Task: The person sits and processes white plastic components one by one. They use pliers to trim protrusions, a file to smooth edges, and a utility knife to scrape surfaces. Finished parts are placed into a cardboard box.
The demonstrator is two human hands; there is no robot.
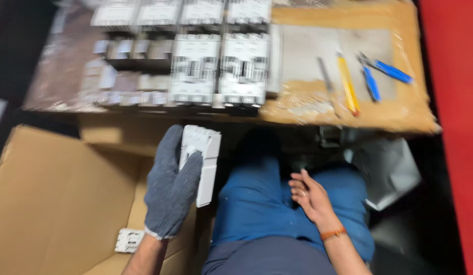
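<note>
Two hands showed from above, one gloved, one bare; the left hand (pixel 171 191), in a grey knit glove, was clasped around a white breaker (pixel 205 163), holding it upright above an open cardboard box (pixel 58 203), just below the table (pixel 394 114) edge; the right hand (pixel 309 196) rested loosely on a blue trouser leg (pixel 252 203), fingers relaxed, grasping nothing; more breakers (pixel 216 69) stood in rows on the table, with a yellow tool (pixel 347 84) and blue pliers (pixel 379 74) near them.
</note>
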